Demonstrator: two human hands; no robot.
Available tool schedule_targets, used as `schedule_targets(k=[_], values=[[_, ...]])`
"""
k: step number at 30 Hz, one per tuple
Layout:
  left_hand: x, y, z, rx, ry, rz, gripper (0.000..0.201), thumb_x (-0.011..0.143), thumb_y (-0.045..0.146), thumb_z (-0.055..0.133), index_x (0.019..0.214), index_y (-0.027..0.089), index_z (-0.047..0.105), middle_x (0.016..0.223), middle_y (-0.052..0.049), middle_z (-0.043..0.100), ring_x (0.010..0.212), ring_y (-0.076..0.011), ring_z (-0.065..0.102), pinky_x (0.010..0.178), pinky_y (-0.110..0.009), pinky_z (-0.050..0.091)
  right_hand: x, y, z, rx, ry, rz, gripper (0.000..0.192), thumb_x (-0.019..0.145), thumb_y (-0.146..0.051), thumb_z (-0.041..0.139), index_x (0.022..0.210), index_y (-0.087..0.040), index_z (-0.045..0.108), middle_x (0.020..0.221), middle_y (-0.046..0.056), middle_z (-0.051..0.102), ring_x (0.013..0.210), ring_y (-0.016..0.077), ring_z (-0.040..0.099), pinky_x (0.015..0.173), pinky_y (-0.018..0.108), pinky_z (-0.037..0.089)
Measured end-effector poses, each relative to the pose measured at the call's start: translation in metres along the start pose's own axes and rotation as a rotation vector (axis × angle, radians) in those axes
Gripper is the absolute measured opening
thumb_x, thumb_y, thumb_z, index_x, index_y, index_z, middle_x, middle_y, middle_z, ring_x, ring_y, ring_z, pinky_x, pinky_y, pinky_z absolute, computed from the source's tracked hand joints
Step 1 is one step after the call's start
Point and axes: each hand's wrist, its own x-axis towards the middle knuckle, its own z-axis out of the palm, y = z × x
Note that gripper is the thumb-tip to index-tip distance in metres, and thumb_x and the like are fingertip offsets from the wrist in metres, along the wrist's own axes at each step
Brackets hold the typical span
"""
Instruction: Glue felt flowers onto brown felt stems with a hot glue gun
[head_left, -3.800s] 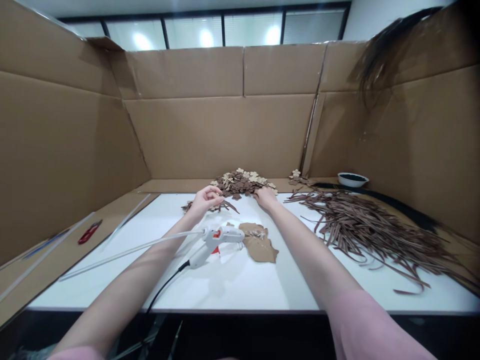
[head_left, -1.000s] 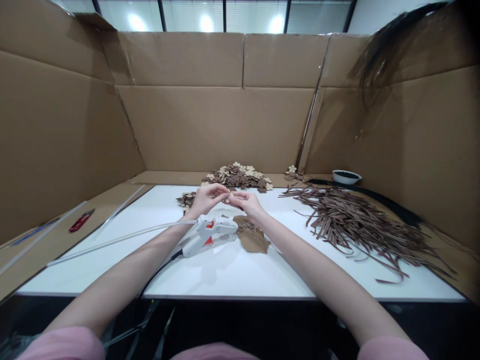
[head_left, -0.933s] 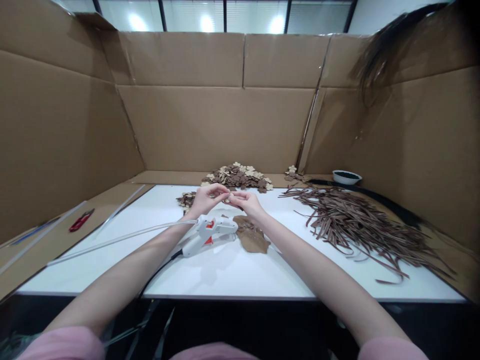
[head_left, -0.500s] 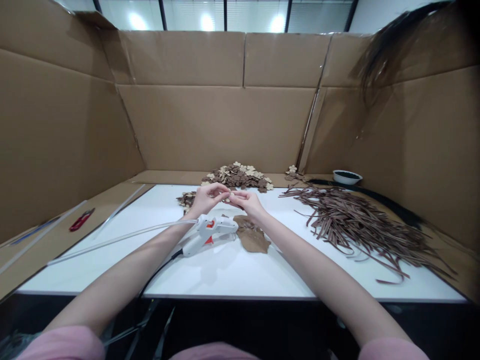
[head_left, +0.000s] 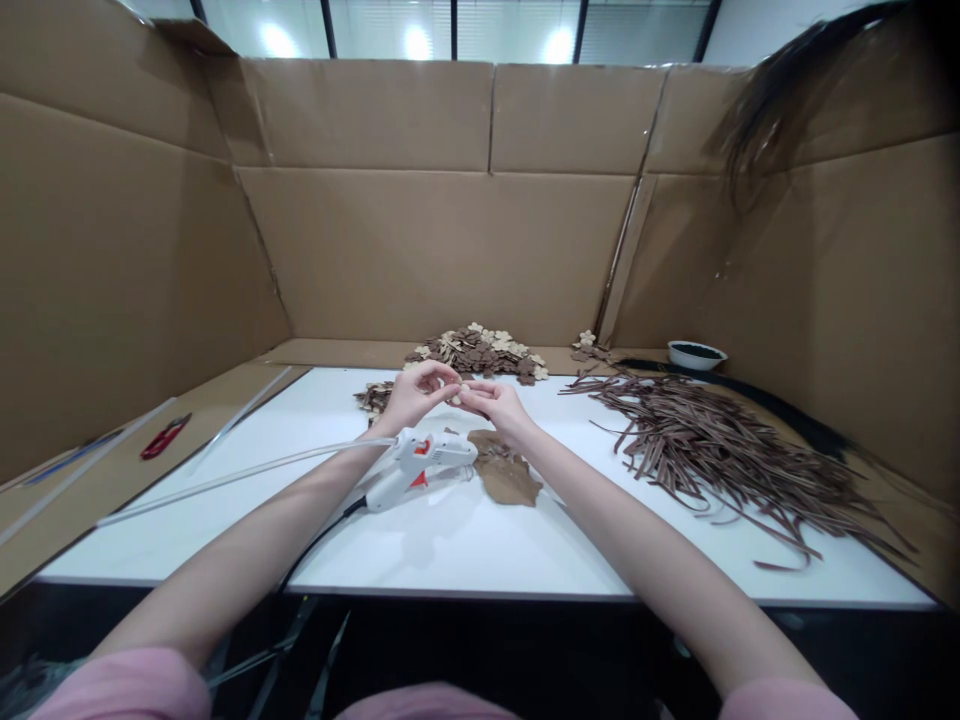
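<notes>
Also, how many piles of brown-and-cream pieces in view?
3: the big heap at the back centre, the small cluster to its right, and a small pile beside the left hand, which partly covers it. Any fully hidden can't be counted.

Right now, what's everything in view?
Tabletop: one, white, centre
Cardboard walls: three, brown, around
Windows: several, pale, top
Strands: several, dark, upper right
Flower pile: one, brown and cream, back
Smaller piles: two, same colours, either side
Strips: many, brown, right
Bowl: one, white, rear
Bundle: one, black, behind strips
Glue gun: one, white, centre
Glue stick: one, clear, at gun
Cord: one, black, off gun
Scrap: one, brown, by gun
Loose sticks: two, pale, left
Slim item: one, blue, left
Tool: one, red, left
Held piece: one, cream, between hands
Left hand: one, bare, centre
Right hand: one, bare, centre
Sleeves: two, pink, bottom
</notes>
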Motion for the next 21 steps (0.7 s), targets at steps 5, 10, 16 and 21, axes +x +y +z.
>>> schedule_targets(k=[5, 10, 16, 21], values=[[0.003, -0.008, -0.003, -0.137, -0.057, -0.104, 0.043, 0.066, 0.038, 0.078, 0.100, 0.015, 0.065, 0.093, -0.007, 0.066, 0.062, -0.0114, 0.057, 0.056, -0.022, 0.044, 0.000, -0.002, -0.001, -0.039, -0.015, 0.003, 0.043, 0.053, -0.033, 0.086, 0.089, -0.015, 0.072, 0.081, 0.006, 0.075, 0.081, 0.0210, 0.071, 0.089, 0.037, 0.052], [0.003, -0.012, -0.004, -0.327, -0.106, -0.187, 0.044, 0.070, 0.040, 0.075, 0.104, 0.015, 0.064, 0.089, -0.007, 0.068, 0.065, -0.0126, 0.060, 0.056, -0.022, 0.046, 0.001, -0.002, -0.001, -0.039, -0.025, -0.007, 0.043, 0.054, -0.032, 0.085, 0.091, -0.015, 0.072, 0.088, 0.006, 0.075, 0.082, 0.0194, 0.071, 0.088, 0.034, 0.052], [0.005, -0.015, -0.005, -0.399, -0.144, -0.212, 0.036, 0.075, 0.042, 0.070, 0.100, 0.015, 0.067, 0.094, -0.008, 0.068, 0.073, -0.0143, 0.062, 0.058, -0.022, 0.049, 0.001, -0.003, -0.002, -0.021, -0.013, -0.001, 0.042, 0.053, -0.030, 0.085, 0.089, -0.015, 0.071, 0.087, 0.006, 0.075, 0.079, 0.0185, 0.071, 0.086, 0.033, 0.053], [0.005, -0.017, -0.005, -0.381, -0.174, -0.206, 0.034, 0.072, 0.039, 0.074, 0.095, 0.016, 0.067, 0.087, -0.006, 0.070, 0.069, -0.0134, 0.062, 0.058, -0.022, 0.049, 0.002, -0.002, -0.003, -0.025, -0.018, 0.000, 0.044, 0.053, -0.033, 0.085, 0.090, -0.015, 0.071, 0.086, 0.006, 0.075, 0.081, 0.0196, 0.070, 0.083, 0.034, 0.054]])
